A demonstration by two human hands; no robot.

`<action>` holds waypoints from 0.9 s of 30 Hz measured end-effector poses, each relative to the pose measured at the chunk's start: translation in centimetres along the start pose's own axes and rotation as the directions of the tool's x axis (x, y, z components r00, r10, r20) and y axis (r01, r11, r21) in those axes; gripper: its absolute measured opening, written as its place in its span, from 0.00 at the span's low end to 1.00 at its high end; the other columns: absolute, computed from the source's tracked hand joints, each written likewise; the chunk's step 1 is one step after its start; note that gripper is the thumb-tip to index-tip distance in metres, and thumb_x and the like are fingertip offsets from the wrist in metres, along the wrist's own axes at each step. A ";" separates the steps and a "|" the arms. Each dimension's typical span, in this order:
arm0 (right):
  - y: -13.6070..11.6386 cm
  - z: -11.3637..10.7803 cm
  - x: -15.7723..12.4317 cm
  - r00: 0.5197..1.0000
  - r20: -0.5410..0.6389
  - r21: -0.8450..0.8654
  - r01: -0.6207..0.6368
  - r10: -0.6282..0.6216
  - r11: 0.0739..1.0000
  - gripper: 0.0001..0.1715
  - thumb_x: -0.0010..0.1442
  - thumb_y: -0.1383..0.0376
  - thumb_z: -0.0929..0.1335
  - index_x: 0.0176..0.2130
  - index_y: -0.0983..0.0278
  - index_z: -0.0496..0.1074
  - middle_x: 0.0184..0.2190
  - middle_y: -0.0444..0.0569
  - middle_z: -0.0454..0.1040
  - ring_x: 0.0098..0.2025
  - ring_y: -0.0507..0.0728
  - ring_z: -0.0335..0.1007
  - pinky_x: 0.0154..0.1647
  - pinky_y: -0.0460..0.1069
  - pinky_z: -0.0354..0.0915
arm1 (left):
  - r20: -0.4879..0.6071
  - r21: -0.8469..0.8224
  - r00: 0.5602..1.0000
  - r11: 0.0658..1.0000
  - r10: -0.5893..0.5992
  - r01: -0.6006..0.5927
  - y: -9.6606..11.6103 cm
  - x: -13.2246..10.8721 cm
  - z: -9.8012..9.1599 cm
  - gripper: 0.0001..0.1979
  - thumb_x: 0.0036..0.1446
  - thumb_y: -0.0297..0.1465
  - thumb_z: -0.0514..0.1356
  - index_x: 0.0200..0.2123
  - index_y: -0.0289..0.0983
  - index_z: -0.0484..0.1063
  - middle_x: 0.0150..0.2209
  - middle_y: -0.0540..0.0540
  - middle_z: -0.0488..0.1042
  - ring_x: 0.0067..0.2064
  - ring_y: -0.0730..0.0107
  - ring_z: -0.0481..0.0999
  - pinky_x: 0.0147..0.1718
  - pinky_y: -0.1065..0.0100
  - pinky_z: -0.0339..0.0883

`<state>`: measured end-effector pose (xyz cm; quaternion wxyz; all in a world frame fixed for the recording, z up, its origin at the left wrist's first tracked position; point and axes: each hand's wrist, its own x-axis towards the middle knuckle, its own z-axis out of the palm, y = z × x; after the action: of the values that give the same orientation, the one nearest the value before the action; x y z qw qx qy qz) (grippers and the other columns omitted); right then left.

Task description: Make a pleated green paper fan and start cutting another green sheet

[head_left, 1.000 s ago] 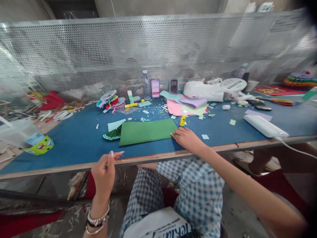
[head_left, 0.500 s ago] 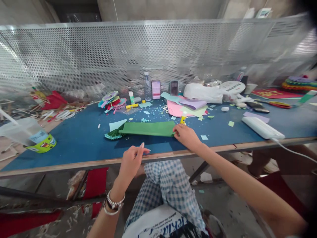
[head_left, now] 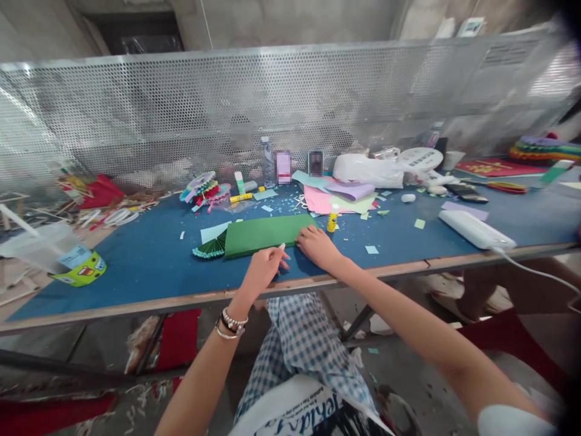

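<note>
A long folded sheet of green paper (head_left: 265, 233) lies on the blue tabletop in front of me. My right hand (head_left: 318, 247) has its curled fingers on the paper's near right corner. My left hand (head_left: 265, 269) is at the paper's near edge, fingers loosely bent, thumb apart from them, and nothing visible in it. At the paper's left end spreads a pleated dark green paper fan (head_left: 209, 247) with a light blue trimmed edge. Behind the fan rests a pale blue paper piece (head_left: 213, 232). A yellow glue stick (head_left: 333, 219) stands upright just beyond my right hand.
Coloured paper sheets (head_left: 318, 200), scissors (head_left: 300, 201) and small scraps lie farther back. A water bottle (head_left: 267, 162) and two phones stand by the perforated metal screen (head_left: 181, 115). A plastic cup (head_left: 77, 260) is at left, a white power bank (head_left: 474, 230) with a cable at right.
My right hand has moved left along the green paper, and its near edge has come down toward me. My left hand has moved up and right to that edge.
</note>
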<state>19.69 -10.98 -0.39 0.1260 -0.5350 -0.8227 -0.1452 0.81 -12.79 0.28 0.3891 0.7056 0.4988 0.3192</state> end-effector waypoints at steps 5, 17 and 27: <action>0.4 -0.3 1.1 0.967 -0.057 0.459 -0.197 0.250 0.866 0.08 0.59 0.68 0.65 0.36 0.65 0.73 0.35 0.50 0.74 0.38 0.55 0.68 0.40 0.48 0.62 | 0.150 0.059 0.987 0.997 -0.056 0.048 0.6 -0.3 -0.6 0.29 0.57 0.53 0.46 0.33 0.35 0.76 0.27 0.44 0.79 0.22 0.69 0.72 0.25 0.69 0.65; -1.6 0.0 8.6 0.890 -0.114 0.781 -0.194 0.441 0.593 0.23 0.57 0.68 0.59 0.52 0.67 0.60 0.42 0.52 0.72 0.36 0.53 0.69 0.43 0.49 0.65 | -0.394 0.205 0.894 0.969 0.212 -0.139 0.8 11.3 -2.0 0.20 0.63 0.43 0.47 0.28 0.36 0.69 0.27 0.44 0.74 0.31 0.64 0.73 0.32 0.66 0.63; 4.0 5.8 11.2 0.846 0.108 0.176 -0.534 0.523 0.827 0.24 0.64 0.60 0.56 0.53 0.70 0.64 0.57 0.62 0.63 0.60 0.67 0.50 0.56 0.65 0.48 | -0.755 0.255 0.631 0.966 0.181 0.028 -2.3 10.9 -4.7 0.16 0.66 0.38 0.44 0.37 0.36 0.66 0.34 0.39 0.74 0.40 0.56 0.74 0.37 0.64 0.59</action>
<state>18.57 2.21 -1.31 0.1914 -0.7299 -0.6562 -0.0069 -0.95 -0.81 1.26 0.0349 0.5638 0.6213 0.5430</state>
